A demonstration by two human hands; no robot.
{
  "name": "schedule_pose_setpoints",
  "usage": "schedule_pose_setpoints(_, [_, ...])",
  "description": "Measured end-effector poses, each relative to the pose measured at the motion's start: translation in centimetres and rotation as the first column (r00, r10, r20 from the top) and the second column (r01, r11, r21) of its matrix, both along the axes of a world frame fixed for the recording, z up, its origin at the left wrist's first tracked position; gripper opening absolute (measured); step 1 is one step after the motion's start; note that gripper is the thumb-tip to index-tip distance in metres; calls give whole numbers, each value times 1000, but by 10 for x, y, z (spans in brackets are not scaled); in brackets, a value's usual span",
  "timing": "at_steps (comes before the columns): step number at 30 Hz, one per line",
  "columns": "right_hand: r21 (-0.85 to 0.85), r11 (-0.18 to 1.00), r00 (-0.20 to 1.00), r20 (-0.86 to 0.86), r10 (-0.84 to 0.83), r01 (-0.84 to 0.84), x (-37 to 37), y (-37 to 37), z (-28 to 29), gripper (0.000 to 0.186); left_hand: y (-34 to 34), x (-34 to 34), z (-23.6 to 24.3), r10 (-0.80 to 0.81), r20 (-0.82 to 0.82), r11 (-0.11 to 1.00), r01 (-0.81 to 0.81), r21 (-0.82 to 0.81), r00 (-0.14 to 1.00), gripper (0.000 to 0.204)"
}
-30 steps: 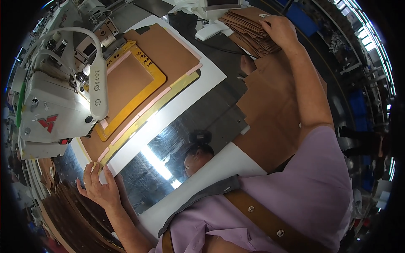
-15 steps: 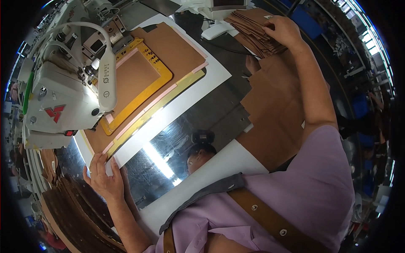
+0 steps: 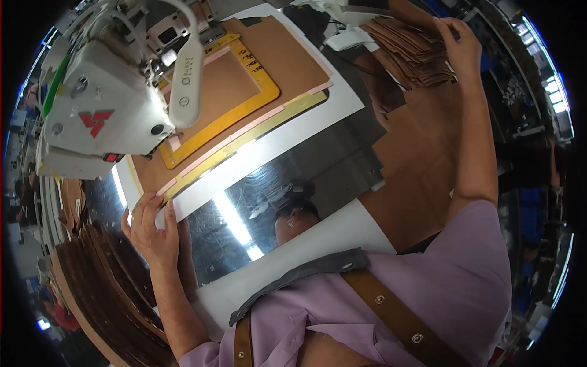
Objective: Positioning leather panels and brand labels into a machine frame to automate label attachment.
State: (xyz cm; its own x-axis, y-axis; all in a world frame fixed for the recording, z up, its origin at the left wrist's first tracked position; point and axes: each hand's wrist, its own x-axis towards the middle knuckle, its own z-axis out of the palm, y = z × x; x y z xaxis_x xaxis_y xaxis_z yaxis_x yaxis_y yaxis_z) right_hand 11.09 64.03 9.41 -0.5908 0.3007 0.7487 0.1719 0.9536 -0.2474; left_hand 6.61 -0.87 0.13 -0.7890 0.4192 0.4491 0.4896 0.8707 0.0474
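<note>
My right hand (image 3: 463, 52) is at the far right, thumb and fingers pinching the edge of a brown sheet piece (image 3: 417, 13) lifted off a fanned stack of brown pieces (image 3: 406, 52). My left hand (image 3: 153, 229) rests its fingertips at the near left corner of a layered template board (image 3: 244, 142) with yellow and pink edges; its thumb stands apart. On that board lies a large brown panel (image 3: 293, 55), pressed under a yellow frame (image 3: 267, 87) of a white sewing machine (image 3: 101, 116). The machine head hides part of the frame and panel.
A shiny metal tabletop (image 3: 244, 202) spreads before me. Larger brown sheets (image 3: 422, 153) lie at the right under my arm. Dark brown curved pieces (image 3: 104, 293) are stacked at the lower left. A white device (image 3: 350, 40) with a cable sits beside the fanned stack.
My right hand has moved up and away, raising a brown piece from the stack. My left hand stays at the board's corner. The whole view has shifted slightly.
</note>
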Motion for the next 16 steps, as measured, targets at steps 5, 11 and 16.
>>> schedule_pose_setpoints(5, [-82,801,794,106,598,-593,3,-178,-4,10,15,0,17,-36,134,990,17,143,990,19])
schedule_pose_setpoints(11, [-301,387,292,315,903,-872,-18,-279,-62,30,50,-8,22,-258,391,873,40,486,883,34])
schedule_pose_setpoints(16, [-181,507,410,393,823,-843,-59,-293,-92,37,75,-10,11,-328,288,917,229,327,900,58])
